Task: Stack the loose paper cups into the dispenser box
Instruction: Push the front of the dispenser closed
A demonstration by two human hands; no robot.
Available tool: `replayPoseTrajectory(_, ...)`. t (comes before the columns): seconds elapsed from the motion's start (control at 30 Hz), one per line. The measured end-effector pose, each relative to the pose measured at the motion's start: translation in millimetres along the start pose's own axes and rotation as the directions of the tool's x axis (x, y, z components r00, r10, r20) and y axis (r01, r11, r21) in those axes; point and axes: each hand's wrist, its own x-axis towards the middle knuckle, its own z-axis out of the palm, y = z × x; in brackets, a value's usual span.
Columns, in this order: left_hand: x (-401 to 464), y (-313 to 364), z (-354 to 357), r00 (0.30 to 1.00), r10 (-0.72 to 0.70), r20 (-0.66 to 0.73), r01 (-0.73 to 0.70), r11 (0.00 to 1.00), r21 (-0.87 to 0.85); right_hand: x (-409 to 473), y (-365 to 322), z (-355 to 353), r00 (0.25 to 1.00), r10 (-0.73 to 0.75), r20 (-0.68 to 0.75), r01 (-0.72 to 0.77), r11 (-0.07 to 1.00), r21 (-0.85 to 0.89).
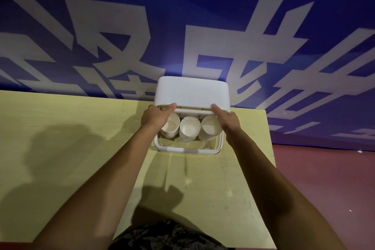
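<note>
Now I am gripping the lid (192, 91) edge with my left hand (156, 116) and right hand (228, 121), one at each end. It is hanging directly above the cups (189, 128) in the dispenser box (188, 149), its long axis running left-right between my hands.

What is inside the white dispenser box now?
Inside the dispenser box stand three stacks of paper cups side by side. The raised lid and both hands hide the back part.

White dispenser box (191, 91) and white paper cups (189, 128) at centre; pale yellow tabletop (71, 128); blue banner (223, 6) above with pale lettering.
</note>
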Motion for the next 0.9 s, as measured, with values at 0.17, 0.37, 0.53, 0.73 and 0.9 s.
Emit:
replayPoseTrajectory(0.17,-4,-19,5,0.998,0.037,0.055,-0.034,0.998,-0.048,-4,25,-4,0.998,-0.028,0.057,0.027,0.999,0.025)
replayPoseTrajectory(0.37,-18,-42,17,0.995,0.085,0.05,-0.075,0.98,-0.183,-23,41,0,0.994,-0.029,0.104,0.006,0.976,0.217)
replayPoseTrajectory(0.53,-28,-57,24,0.993,0.109,0.035,-0.093,0.95,-0.299,-35,60,2,0.992,-0.098,0.078,0.073,0.957,0.28)
replayPoseTrajectory(0.73,-28,-88,37,0.988,0.155,0.013,-0.153,0.984,-0.096,-39,91,6,0.985,-0.171,-0.007,0.171,0.984,-0.057)
replayPoseTrajectory(0.9,-25,-105,48,0.983,0.182,-0.021,-0.182,0.983,0.023,-37,102,12,0.967,-0.244,-0.07,0.221,0.945,-0.241)
